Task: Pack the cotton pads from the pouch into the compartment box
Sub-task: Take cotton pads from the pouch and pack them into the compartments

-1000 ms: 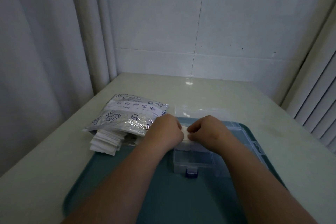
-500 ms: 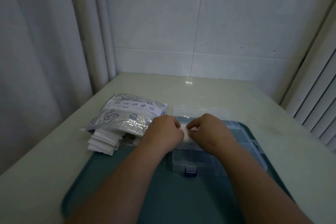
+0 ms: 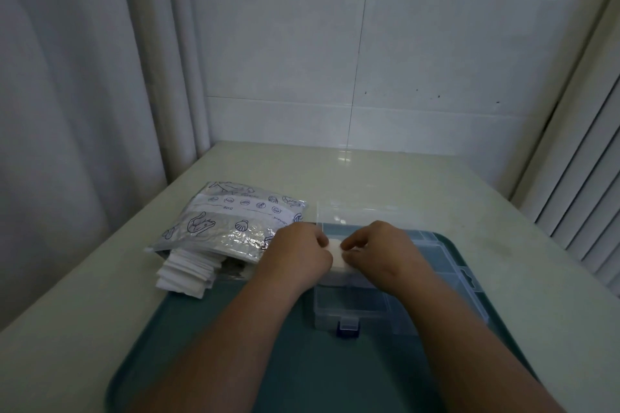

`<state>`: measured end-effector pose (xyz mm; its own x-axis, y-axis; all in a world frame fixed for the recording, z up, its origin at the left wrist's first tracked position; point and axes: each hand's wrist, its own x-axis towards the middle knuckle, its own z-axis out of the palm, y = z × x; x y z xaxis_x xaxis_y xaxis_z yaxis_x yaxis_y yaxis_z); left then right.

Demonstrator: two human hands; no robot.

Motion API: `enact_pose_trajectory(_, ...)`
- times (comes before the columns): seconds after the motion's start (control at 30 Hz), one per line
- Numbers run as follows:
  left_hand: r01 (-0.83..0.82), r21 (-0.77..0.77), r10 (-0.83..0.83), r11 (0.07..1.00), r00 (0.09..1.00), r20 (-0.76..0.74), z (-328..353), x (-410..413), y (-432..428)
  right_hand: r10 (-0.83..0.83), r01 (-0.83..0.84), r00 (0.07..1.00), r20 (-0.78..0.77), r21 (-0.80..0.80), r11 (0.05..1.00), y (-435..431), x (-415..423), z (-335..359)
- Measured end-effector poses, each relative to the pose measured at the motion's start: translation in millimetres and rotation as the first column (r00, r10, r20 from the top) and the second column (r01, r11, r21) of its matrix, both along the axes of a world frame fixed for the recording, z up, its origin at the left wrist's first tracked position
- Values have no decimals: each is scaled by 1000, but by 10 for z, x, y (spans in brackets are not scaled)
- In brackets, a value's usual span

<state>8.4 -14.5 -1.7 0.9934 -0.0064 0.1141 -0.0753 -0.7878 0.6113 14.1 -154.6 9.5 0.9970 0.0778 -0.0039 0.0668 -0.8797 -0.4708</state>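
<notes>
Little has moved since a second ago: both hands stay together over the compartment box [image 3: 349, 308], with only a slight camera shift. The left hand [image 3: 295, 255] and right hand [image 3: 382, 251] each have curled fingers pinching one white cotton pad [image 3: 336, 253] between them, above a rear-left cell of the box. I can't tell whether the pad is touching the cell yet. The box is open, its clear lid [image 3: 339, 211] tipped back, and it sits on a teal tray [image 3: 235, 345] on the desk [image 3: 84, 329]. The pouch [image 3: 231, 225] lies at the left, with a stack of spare pads [image 3: 186, 273] spilling from its mouth. The pad looks light, soft and floppy, so it will likely fold easily. It is best pinched at its edges and pressed flat into the cell, with only light force.
</notes>
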Motion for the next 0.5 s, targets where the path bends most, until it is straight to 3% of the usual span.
enact_pose_trajectory(0.3,-23,95,10,995,991,133,-26,-6,-4,-9,11,998,66,-25,1000,-11,14,-13)
enact_pose_trajectory(0.5,-22,57,12,998,986,166,-18,-20,37,-11,16,990,142,-36,999,-36,13,2)
